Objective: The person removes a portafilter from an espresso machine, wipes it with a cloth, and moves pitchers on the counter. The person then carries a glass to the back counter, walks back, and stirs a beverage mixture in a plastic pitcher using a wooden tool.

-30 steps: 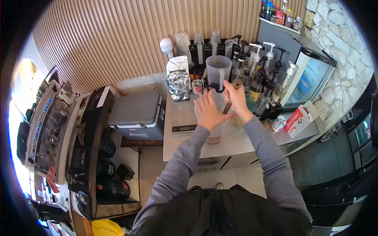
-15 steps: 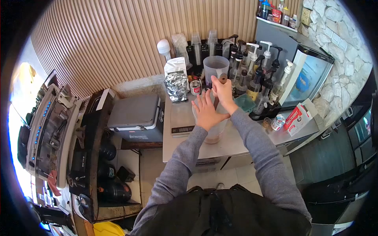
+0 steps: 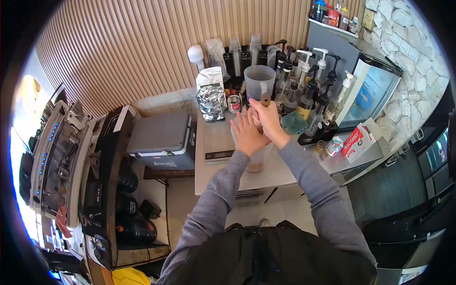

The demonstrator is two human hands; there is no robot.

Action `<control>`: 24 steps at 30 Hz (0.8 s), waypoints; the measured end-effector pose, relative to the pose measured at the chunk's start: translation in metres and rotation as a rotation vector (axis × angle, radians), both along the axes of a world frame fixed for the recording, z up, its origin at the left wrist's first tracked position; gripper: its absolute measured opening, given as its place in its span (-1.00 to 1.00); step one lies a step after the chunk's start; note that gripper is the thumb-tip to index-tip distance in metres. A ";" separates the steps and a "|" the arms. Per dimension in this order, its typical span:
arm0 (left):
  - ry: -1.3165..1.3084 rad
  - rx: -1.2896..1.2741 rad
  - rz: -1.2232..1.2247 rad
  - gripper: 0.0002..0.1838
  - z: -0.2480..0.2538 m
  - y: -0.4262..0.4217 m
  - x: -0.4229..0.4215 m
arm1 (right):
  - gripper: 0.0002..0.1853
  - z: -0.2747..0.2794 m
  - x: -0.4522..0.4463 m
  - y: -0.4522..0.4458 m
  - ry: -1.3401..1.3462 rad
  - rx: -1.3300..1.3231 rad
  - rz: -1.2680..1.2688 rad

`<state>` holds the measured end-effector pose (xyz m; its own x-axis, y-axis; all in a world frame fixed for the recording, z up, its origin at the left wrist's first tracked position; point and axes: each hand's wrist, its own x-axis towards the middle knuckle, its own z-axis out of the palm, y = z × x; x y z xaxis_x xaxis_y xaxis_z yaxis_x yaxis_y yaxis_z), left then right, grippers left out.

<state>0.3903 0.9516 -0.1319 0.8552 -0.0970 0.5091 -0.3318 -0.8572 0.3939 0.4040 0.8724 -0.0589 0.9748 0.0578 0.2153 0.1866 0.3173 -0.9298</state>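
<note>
My right hand (image 3: pixel 270 122) is closed around a brown-handled utensil (image 3: pixel 266 100), held upright; its lower end is hidden. My left hand (image 3: pixel 250 132), fingers spread, lies against or over the top of a clear pitcher (image 3: pixel 259 161), close beside the right hand. Some brownish contents show at the pitcher's bottom. Left of the pitcher is a flat scale (image 3: pixel 219 156) with a dark display. Behind my hands stands a second translucent pitcher (image 3: pixel 259 76) with a handle. A red-and-white can (image 3: pixel 234 103) and a silver foil bag (image 3: pixel 211 102) stand back left.
Pump-top syrup bottles (image 3: pixel 311 95) crowd the right rear, near a green container (image 3: pixel 294 123). A silver can (image 3: pixel 334 146) and creamer box (image 3: pixel 357 142) sit at the counter's right. Left are a grey cooler (image 3: pixel 159 137) and an espresso machine (image 3: pixel 61 156). Stacked cups (image 3: pixel 255 45) line the wall.
The right hand and the utensil's handle have come slightly down and left, closer to the left hand. The left hand stays spread at the pitcher. The view has shifted a little.
</note>
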 end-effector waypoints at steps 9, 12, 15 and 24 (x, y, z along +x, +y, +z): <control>0.167 -0.144 -0.039 0.41 0.024 0.000 -0.016 | -0.50 0.004 0.042 -0.013 -0.103 0.041 -0.143; 0.159 -0.135 -0.031 0.39 0.027 -0.001 -0.017 | -0.49 -0.001 0.039 -0.030 -0.123 0.042 -0.125; 0.157 -0.138 -0.043 0.39 0.029 0.000 -0.019 | -0.53 -0.002 0.027 -0.042 -0.102 0.011 -0.100; 0.171 -0.103 -0.054 0.34 0.024 0.002 -0.015 | -0.54 0.001 0.001 -0.012 0.015 0.049 -0.058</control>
<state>0.3750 0.9536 -0.1075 0.9251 -0.0998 0.3664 -0.2966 -0.7925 0.5330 0.4048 0.8604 -0.0580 0.9794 -0.0094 0.2019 0.1923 0.3514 -0.9163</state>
